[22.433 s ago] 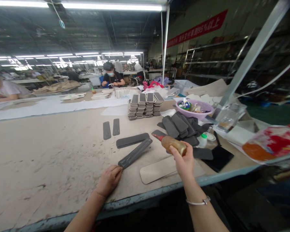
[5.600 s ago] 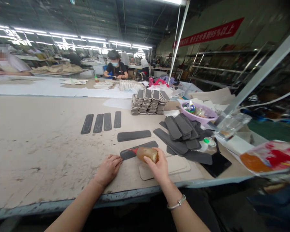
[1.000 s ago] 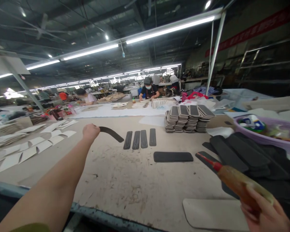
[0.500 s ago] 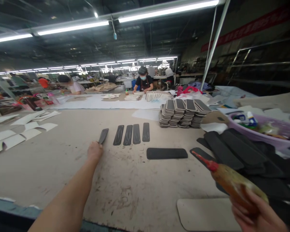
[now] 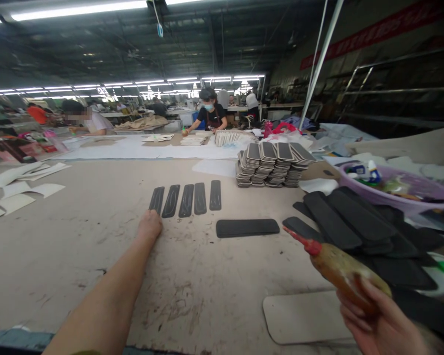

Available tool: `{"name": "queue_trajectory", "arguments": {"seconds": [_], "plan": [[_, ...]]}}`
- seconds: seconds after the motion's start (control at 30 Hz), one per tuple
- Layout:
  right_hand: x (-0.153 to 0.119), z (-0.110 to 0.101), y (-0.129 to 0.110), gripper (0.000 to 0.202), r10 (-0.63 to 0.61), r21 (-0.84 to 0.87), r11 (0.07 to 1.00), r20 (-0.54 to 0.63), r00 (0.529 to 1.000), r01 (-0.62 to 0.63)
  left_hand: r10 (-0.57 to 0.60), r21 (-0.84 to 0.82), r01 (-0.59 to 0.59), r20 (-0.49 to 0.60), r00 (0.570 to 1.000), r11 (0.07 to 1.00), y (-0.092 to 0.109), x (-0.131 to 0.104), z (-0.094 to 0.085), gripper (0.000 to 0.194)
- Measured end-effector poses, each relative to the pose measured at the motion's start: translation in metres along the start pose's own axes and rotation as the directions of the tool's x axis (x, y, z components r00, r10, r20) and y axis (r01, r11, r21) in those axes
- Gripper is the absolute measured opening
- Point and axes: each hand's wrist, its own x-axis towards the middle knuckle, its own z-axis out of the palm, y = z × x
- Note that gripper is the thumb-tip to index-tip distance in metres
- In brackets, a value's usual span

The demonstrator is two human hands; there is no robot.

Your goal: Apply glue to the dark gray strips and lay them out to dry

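My left hand [image 5: 150, 225] is closed on the near end of a small black rounded strip [image 5: 157, 198], which lies at the left end of a row on the table. Several similar strips, such as one black piece [image 5: 186, 200], stand side by side there, with shiny lines on their faces. In my right hand [image 5: 377, 315] is a squeeze glue bottle [image 5: 346, 268], amber inside, its red nozzle pointing up and left. Below it lies a pale rounded panel [image 5: 303, 315], partly covered by that hand. A longer black strip [image 5: 247, 228] rests crosswise mid-table.
Loose black pieces [image 5: 355, 224] pile up at right beside a purple basin [image 5: 395, 199]. Stacked dark-faced panels [image 5: 274, 165] stand at the back. Pale sheets [image 5: 18, 190] lie at far left on the stained table [image 5: 192, 276]. A masked co-worker [image 5: 210, 113] works across the table.
My left hand has lowered the small black strip onto the table, bringing it beside the row. My right hand still holds the bottle. The view has shifted slightly.
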Motion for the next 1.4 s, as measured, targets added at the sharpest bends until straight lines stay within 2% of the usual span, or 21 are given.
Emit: {"name": "queue_trajectory", "arguments": {"seconds": [0.1, 0.33, 0.43, 0.5, 0.53, 0.6, 0.63, 0.67, 0.73, 0.8, 0.87, 0.93, 1.0, 1.27, 1.4], "plan": [[0.002, -0.003, 0.003, 0.031, 0.118, 0.102, 0.988, 0.008, 0.993, -0.118, 0.02, 0.015, -0.02, 0.016, 1.0, 1.0, 0.002, 0.001, -0.001, 0.028], [0.001, -0.003, 0.004, 0.037, 0.119, 0.172, 0.977, 0.045, 0.992, -0.125, 0.013, 0.0, -0.013, 0.061, 0.998, 1.0, -0.003, 0.009, -0.011, 0.032], [-0.001, -0.002, 0.001, 0.037, 0.108, 0.208, 0.971, 0.067, 0.992, -0.12, -0.06, -0.033, 0.062, 0.033, 0.998, 0.998, -0.005, 0.011, -0.015, 0.031], [-0.003, -0.002, -0.002, 0.037, 0.116, 0.232, 0.964, 0.069, 0.991, -0.129, -0.111, -0.077, 0.11, -0.006, 0.994, 0.991, 0.002, 0.007, -0.019, 0.032], [-0.004, -0.002, -0.003, 0.037, 0.121, 0.242, 0.961, 0.074, 0.99, -0.135, -0.098, -0.109, 0.094, -0.028, 0.995, 0.99, 0.009, 0.003, -0.021, 0.032], [-0.005, -0.003, -0.004, 0.036, 0.117, 0.262, 0.956, 0.085, 0.99, -0.135, 0.049, -0.198, -0.06, -0.063, 0.997, 0.978, 0.032, -0.012, -0.025, 0.032], [-0.005, -0.003, -0.003, 0.035, 0.114, 0.27, 0.953, 0.092, 0.989, -0.135, 0.173, -0.249, -0.186, -0.071, 0.982, 0.951, 0.047, -0.022, -0.027, 0.032], [-0.005, -0.003, -0.003, 0.036, 0.11, 0.278, 0.951, 0.097, 0.989, -0.133, 0.312, -0.298, -0.318, -0.068, 0.948, 0.9, 0.063, -0.032, -0.029, 0.032], [-0.005, -0.002, -0.003, 0.036, 0.102, 0.29, 0.948, 0.105, 0.989, -0.128, 0.567, -0.372, -0.54, -0.044, 0.823, 0.755, 0.097, -0.054, -0.031, 0.033], [-0.006, -0.001, -0.002, 0.038, 0.101, 0.296, 0.946, 0.114, 0.988, -0.131, 0.723, -0.387, -0.667, 0.0, 0.691, 0.637, 0.127, -0.072, -0.031, 0.035], [-0.007, -0.001, -0.002, 0.038, 0.101, 0.295, 0.946, 0.119, 0.988, -0.133, 0.784, -0.365, -0.719, 0.053, 0.619, 0.592, 0.15, -0.082, -0.03, 0.034], [-0.008, -0.003, -0.002, 0.039, 0.096, 0.287, 0.949, 0.121, 0.988, -0.128, 0.797, -0.338, -0.733, 0.096, 0.597, 0.59, 0.165, -0.084, -0.029, 0.031], [-0.008, -0.006, -0.003, 0.039, 0.086, 0.285, 0.951, 0.12, 0.989, -0.118, 0.796, -0.321, -0.735, 0.123, 0.593, 0.598, 0.173, -0.081, -0.03, 0.026], [-0.007, -0.017, -0.011, 0.04, 0.07, 0.333, 0.936, 0.133, 0.989, -0.111, 0.737, -0.233, -0.699, 0.234, 0.634, 0.676, 0.186, -0.064, -0.038, 0.013], [-0.005, -0.02, -0.01, 0.04, 0.051, 0.334, 0.938, 0.13, 0.99, -0.092, 0.754, -0.175, -0.739, 0.266, 0.601, 0.651, 0.193, -0.065, -0.044, 0.017]]}}
